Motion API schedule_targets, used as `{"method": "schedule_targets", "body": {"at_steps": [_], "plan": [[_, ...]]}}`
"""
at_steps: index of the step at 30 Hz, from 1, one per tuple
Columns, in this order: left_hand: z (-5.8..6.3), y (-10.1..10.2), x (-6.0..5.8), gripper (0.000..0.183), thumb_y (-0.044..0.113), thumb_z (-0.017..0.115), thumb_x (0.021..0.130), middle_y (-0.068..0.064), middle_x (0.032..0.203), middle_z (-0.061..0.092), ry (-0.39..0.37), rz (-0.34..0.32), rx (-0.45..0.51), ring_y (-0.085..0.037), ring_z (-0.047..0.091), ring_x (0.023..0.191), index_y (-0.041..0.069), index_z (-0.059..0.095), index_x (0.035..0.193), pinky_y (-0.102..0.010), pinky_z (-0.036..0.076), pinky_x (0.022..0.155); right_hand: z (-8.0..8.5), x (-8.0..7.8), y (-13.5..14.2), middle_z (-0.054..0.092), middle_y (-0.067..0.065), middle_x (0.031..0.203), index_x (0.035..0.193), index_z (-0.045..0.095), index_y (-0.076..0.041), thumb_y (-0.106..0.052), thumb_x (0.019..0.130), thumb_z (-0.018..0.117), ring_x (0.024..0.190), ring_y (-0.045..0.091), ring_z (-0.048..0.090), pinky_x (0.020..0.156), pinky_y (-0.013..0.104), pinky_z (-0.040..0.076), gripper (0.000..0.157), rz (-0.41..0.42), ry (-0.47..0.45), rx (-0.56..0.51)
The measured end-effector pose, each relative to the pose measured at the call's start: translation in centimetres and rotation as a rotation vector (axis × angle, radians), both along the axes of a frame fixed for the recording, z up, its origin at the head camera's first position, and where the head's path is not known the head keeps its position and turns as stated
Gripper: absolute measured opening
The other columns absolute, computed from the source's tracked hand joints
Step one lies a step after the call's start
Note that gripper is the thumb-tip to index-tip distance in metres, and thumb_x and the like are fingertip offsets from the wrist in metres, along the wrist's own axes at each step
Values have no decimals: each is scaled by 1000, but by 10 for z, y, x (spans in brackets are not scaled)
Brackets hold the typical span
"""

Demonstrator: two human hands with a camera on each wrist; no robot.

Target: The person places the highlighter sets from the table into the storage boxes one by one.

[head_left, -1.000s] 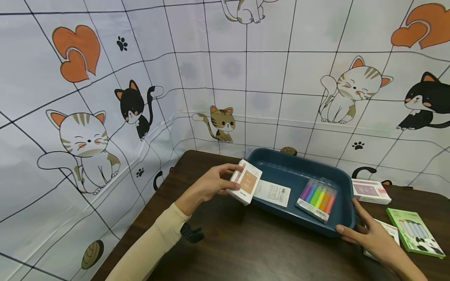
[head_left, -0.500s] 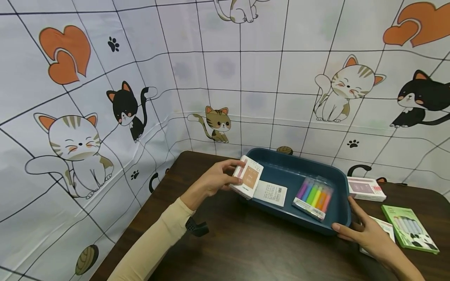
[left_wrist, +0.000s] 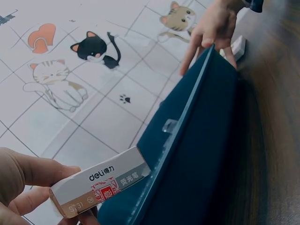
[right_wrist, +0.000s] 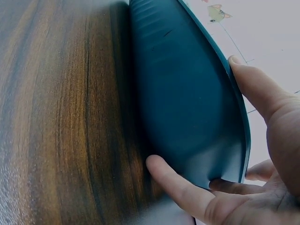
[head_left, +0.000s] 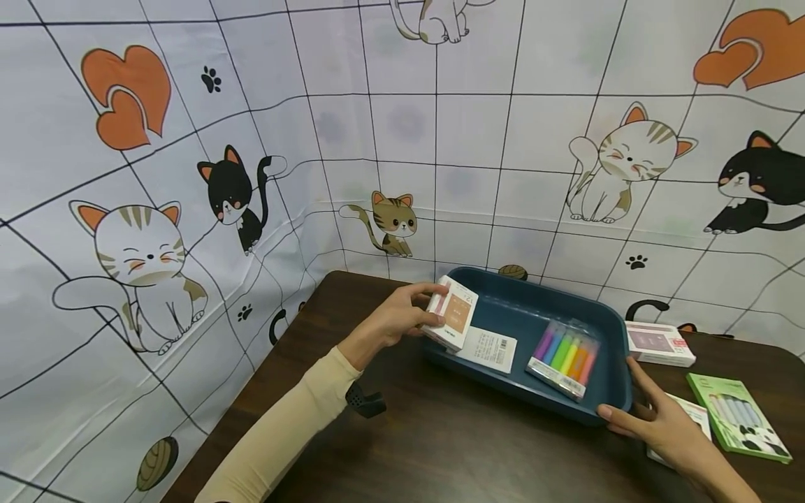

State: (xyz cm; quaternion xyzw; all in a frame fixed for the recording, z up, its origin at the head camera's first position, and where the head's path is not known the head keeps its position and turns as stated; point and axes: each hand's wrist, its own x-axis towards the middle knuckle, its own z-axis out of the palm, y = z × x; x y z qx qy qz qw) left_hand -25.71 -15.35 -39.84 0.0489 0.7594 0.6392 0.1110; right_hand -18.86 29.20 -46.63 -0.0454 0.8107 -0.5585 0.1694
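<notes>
My left hand [head_left: 402,318] pinches a small white and tan deli highlighter box [head_left: 455,314], tilted over the left end of a dark blue tray [head_left: 534,304]. Thumb and fingers sit on the box's left side; its printed narrow face shows in the left wrist view. In the tray, a white box with printed text [head_left: 490,349] lies partly behind the held one. Further right lies a clear pack of coloured highlighters [head_left: 564,360]. My right hand [head_left: 666,423] grips the tray's near right corner; in the right wrist view its thumb touches the rim, other fingers against the outer wall.
A white box with a mauve panel [head_left: 660,342] lies beyond the tray's right end. Farther right is a green box [head_left: 742,416]; another white box [head_left: 694,416] is partly hidden by the right hand. A cat-patterned cloth [head_left: 465,175] hangs behind the dark wooden table [head_left: 440,454].
My left hand and the highlighter box have moved slightly right, a little further over the tray. The right hand stays at the tray's corner, and the tray's contents look the same.
</notes>
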Motion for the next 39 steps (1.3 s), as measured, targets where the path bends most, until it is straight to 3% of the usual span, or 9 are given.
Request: {"method": "schedule_targets", "body": {"at_steps": [4, 14, 22, 28, 36, 39], "plan": [[-2, 3, -5, 55, 0, 80, 86, -15, 131, 51, -8, 24, -38, -32, 63, 99, 21, 65, 135, -42, 59, 76, -4, 2, 1, 5, 42, 157, 161, -15, -22, -17, 96, 74, 113, 21, 63, 83, 44, 58, 110, 6, 0, -47], [1, 8, -11, 56, -1, 79, 86, -17, 129, 51, -24, 9, -63, -31, 63, 97, 18, 64, 137, -42, 60, 75, -6, 3, -3, 1, 41, 158, 162, -14, -20, -14, 95, 74, 115, 18, 60, 84, 45, 57, 111, 3, 3, -102], [-1, 20, -22, 57, 2, 80, 87, -15, 126, 51, -54, 3, -72, -30, 63, 98, 20, 64, 138, -46, 58, 80, -4, 2, -4, 3, 41, 157, 162, -14, -20, -14, 95, 74, 119, 28, 59, 84, 45, 57, 110, 3, 7, -98], [-2, 32, -30, 57, 2, 81, 86, -14, 124, 52, -54, 4, -85, -31, 62, 99, 21, 65, 138, -45, 58, 80, -2, 3, -3, 1, 40, 158, 162, -14, -20, -13, 95, 74, 119, 23, 58, 85, 45, 57, 111, 0, 4, -113], [-2, 45, -38, 57, 1, 82, 84, -14, 122, 53, -61, 12, -81, -29, 62, 98, 20, 66, 135, -54, 56, 85, 0, 2, -1, 0, 40, 159, 162, -14, -21, -14, 95, 75, 119, 22, 58, 86, 46, 57, 112, -4, -1, -115], [0, 49, -40, 57, 0, 82, 85, -14, 122, 53, -63, 14, -73, -29, 63, 96, 20, 66, 136, -55, 55, 87, 1, 2, -1, 1, 39, 159, 162, -14, -21, -14, 95, 75, 124, 30, 55, 85, 46, 57, 112, -8, 4, -104]]}}
